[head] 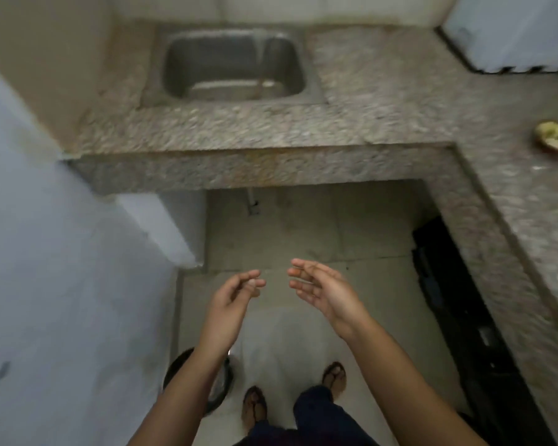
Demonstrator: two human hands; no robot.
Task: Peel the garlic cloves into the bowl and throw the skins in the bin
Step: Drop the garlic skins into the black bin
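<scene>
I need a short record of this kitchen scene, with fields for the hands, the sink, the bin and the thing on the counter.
left hand: open, empty, held over the floor
right hand: open, empty, beside the left hand, apart
sink: steel, set in the stone counter
bin: dark, round, on the floor under the left forearm
counter item: yellowish, far right, too blurred to name

Rectangular stainless steel sink (181,62) sits sunk into a speckled grey-brown granite L-shaped countertop (384,101). A pale white-blue boxy appliance (516,30) stands at the counter's far right corner. A thin grey drain pipe (252,201) hangs below the counter edge. Beige floor tiles (303,236) lie underneath. A pale blue painted wall (45,252) is on the left. Blurred black items (458,304) sit under the right counter run. Two dark sandals (334,378) are on the floor.
</scene>
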